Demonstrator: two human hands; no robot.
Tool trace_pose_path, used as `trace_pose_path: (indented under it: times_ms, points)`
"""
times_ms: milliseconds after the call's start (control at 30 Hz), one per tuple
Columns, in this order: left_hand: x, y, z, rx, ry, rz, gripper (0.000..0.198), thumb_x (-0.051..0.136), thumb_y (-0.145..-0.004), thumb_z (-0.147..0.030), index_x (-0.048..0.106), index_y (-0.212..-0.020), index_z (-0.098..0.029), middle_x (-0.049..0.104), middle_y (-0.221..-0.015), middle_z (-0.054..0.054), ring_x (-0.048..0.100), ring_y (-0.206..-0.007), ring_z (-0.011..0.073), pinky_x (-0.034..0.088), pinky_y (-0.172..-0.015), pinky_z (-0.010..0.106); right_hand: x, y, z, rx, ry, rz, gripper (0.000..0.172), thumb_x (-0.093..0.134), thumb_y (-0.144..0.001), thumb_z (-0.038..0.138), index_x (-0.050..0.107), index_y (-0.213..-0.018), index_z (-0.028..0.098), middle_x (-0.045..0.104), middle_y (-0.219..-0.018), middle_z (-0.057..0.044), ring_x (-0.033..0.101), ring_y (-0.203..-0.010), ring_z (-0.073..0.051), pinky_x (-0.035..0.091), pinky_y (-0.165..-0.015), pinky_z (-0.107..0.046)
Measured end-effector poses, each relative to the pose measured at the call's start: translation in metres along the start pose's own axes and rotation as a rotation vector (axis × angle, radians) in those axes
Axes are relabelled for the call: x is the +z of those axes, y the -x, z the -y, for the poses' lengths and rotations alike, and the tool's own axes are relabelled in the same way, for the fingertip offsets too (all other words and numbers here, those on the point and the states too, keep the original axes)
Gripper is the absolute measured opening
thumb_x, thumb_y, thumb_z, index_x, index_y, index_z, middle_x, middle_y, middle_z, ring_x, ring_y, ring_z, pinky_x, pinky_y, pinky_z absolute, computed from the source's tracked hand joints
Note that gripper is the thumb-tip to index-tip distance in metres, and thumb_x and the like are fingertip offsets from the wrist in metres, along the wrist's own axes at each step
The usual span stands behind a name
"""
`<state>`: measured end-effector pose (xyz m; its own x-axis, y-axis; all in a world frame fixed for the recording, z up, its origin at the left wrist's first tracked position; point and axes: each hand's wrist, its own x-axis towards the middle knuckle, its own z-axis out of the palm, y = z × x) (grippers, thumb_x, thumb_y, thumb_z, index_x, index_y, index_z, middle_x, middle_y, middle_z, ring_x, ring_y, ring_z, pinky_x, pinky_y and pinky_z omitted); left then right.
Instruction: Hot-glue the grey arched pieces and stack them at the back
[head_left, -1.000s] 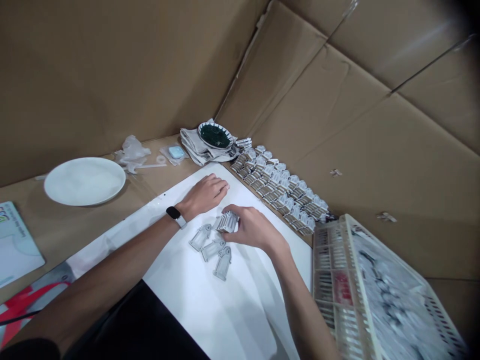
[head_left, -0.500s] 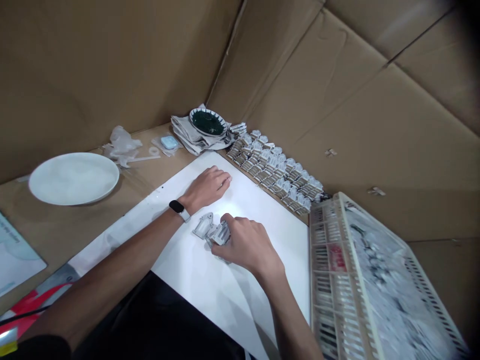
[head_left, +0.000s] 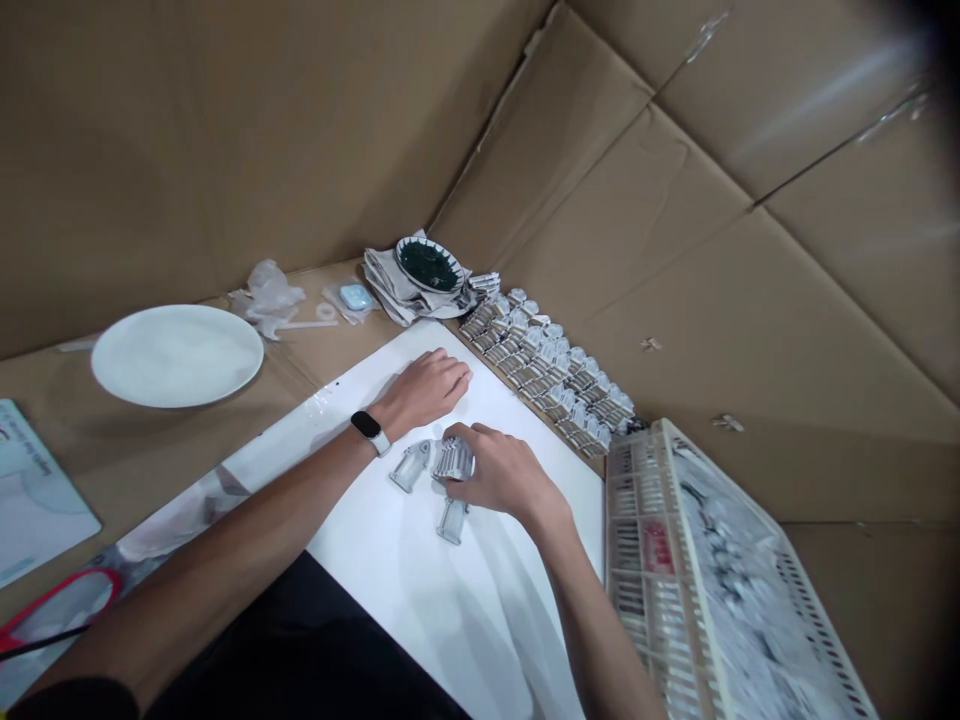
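Observation:
My right hand (head_left: 506, 472) pinches a clear, ribbed plastic piece (head_left: 452, 459) between thumb and fingers, just over the white board. To the left of it a clear-grey plastic part with a pointed end (head_left: 410, 467) lies on the board. A similar clear-grey part (head_left: 451, 522) lies below my right thumb, partly covered by the hand. My left hand (head_left: 429, 388), with a watch on the wrist, rests farther up the board. Its fingers are curled together, and their undersides are hidden.
Rows of clear-and-metal pieces (head_left: 544, 355) line the board's (head_left: 420, 580) far right edge. A divided plastic case (head_left: 626, 590) and a cream basket (head_left: 679, 520) with bagged parts stand at right. Left are a white plate (head_left: 178, 357) and red-handled scissors (head_left: 112, 590). Cardboard walls (head_left: 637, 250) enclose the back.
The view has shifted slightly. The pointed part and the held piece now show apart, and another clear part shows below my right hand. My left hand stays curled on the board.

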<state>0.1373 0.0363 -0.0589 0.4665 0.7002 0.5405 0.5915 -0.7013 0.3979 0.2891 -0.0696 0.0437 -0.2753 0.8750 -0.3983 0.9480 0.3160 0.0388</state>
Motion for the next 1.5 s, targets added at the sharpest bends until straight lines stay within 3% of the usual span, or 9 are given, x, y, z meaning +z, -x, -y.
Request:
trace_pose_path:
  times_ms: [667,1167,1500]
  points:
    - [0.003,0.001,0.001,-0.003,-0.056,-0.009,0.033,0.041,-0.117,-0.025,0.070,-0.104,-0.017,0.078,-0.103,0.010,0.063,-0.105,0.0281,0.047,-0.099,0.045,0.002,0.001,-0.007,0.025,-0.032,-0.023,0.059,0.075,-0.088,0.049,0.072,-0.144,0.029,0.083,-0.122,-0.012,0.078,-0.109,-0.035,0.041,-0.079,-0.038]
    - [0.002,0.002,0.001,0.010,-0.059,-0.017,0.033,0.042,-0.115,-0.025,0.071,-0.101,-0.017,0.077,-0.101,0.011,0.063,-0.105,0.0288,0.048,-0.098,0.045,0.005,-0.009,-0.005,0.030,-0.036,0.023,0.057,0.079,-0.085,0.048,0.069,-0.138,0.030,0.085,-0.117,-0.008,0.077,-0.107,-0.033,0.038,-0.074,-0.036]
    - [0.003,0.000,0.003,0.030,-0.022,-0.002,0.035,0.040,-0.116,-0.026,0.071,-0.102,-0.018,0.078,-0.101,0.011,0.063,-0.101,0.0279,0.047,-0.099,0.045,0.008,0.049,-0.002,0.068,-0.096,0.014,0.057,0.079,-0.087,0.044,0.070,-0.141,0.033,0.081,-0.116,-0.006,0.077,-0.101,-0.031,0.039,-0.076,-0.036]
